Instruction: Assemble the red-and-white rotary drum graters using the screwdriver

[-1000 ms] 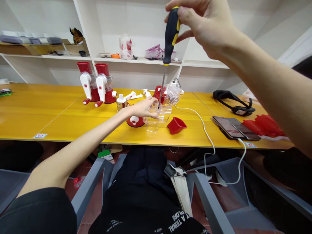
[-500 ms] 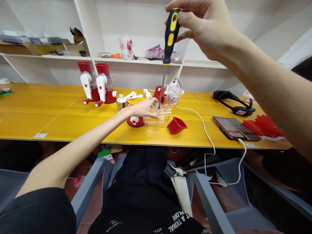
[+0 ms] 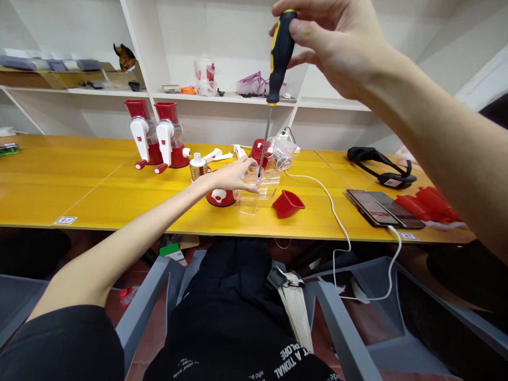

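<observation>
My right hand [image 3: 321, 39] grips the top of a black and yellow screwdriver [image 3: 281, 58], its thumb and fingers around the handle. The shaft points down, slightly tilted, and its tip meets a clear plastic housing [image 3: 268, 185] on the table. My left hand [image 3: 238, 175] is closed on that housing, thumb and fingers either side of the tip. Just left of the housing sits a red suction base [image 3: 221, 198] with a white knob, partly hidden by my left hand. A red square hopper [image 3: 288, 204] lies at the housing's right. Any screw under the tip is too small to see.
Two assembled rotary graters [image 3: 169, 137] stand at the left rear, near a metal grating drum [image 3: 197, 167] and white handles [image 3: 214, 155]. Behind the housing are another red base [image 3: 260, 151] and clear housing [image 3: 282, 151]. A white cable [image 3: 331, 196], phones [image 3: 373, 207] and a black headset [image 3: 383, 166] lie right.
The screwdriver handle has turned in my right hand, its yellow patches now facing left. My left hand and the clear housing have stayed in place.
</observation>
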Motion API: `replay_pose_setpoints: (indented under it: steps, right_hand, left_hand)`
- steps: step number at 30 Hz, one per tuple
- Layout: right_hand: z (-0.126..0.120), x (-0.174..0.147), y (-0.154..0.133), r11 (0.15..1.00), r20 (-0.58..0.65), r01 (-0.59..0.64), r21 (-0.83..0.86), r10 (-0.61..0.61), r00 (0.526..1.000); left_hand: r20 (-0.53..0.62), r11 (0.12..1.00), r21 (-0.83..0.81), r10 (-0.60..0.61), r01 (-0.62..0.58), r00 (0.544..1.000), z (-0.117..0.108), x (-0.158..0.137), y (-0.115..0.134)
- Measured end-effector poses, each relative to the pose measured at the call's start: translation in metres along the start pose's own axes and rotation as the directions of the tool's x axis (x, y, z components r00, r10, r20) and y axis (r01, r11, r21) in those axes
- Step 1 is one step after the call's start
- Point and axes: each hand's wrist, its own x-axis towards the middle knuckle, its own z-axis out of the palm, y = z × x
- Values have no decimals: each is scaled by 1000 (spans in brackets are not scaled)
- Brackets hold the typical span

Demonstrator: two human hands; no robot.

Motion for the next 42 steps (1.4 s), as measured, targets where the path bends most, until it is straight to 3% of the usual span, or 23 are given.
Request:
replay_pose_setpoints:
  steps: [5, 12, 20, 26, 33, 39, 42]
  right_hand:
    - [1, 1, 1, 994, -45, 84, -66, -87, 995]
    - [-1, -1, 2, 999, 18, 18, -46, -17, 1000]
    - [-2, 0, 2, 993, -43, 100, -61, -103, 994]
    - [0, 0, -6, 998, -31, -30, -52, 29, 999]
    - [4, -2, -7, 994, -65, 70, -84, -75, 995]
    - [2, -3, -8, 999, -14, -19, -34, 19, 1000]
    - [1, -3, -7, 999, -19, 35, 5, -35, 999]
  left_hand:
    - [5, 1000, 5, -3, 3, 1000, 1, 0, -1]
    - [-5, 1000, 0, 0, 0, 1000, 1, 0, -1]
    - [-15, 1000, 10, -14, 14, 1000, 2, 0, -1]
    - [-23, 1000, 1, -7, 7, 1000, 3, 1, -3]
    - [-13, 1000, 17, -18, 18, 1000, 2, 1, 1]
    - [-26, 1000, 0, -6, 6, 1000, 3, 1, -1]
    - [-24, 1000, -5, -17, 17, 1000, 2, 0, 1]
